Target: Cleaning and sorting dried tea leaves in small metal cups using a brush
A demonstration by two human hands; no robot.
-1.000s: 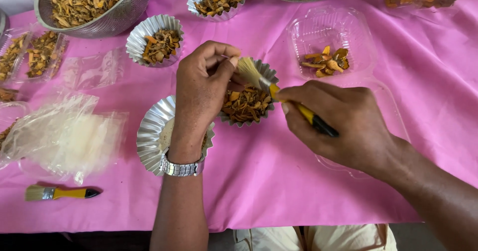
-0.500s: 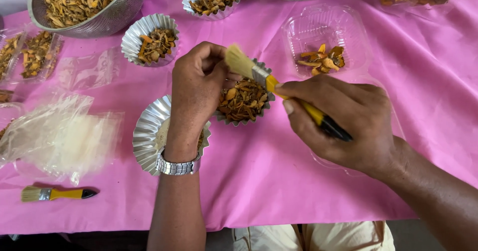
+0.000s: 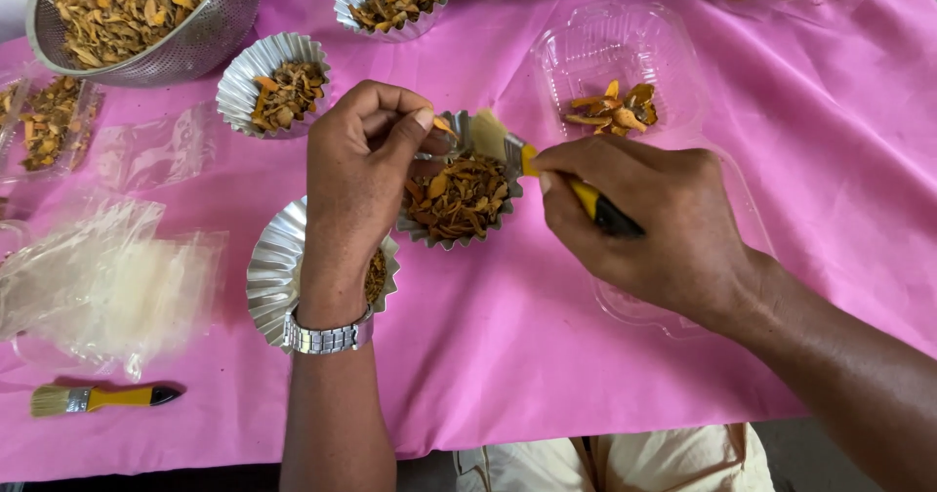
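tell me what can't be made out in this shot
All in the head view:
- Fluted foil cup near the left wrist: the left hand covers most of its contents.
- The piece pinched in the left fingertips: too small and covered to tell its shape.
- Brush handle: mostly hidden inside the right hand.
- Metal colander and far containers: cut off by the top edge.
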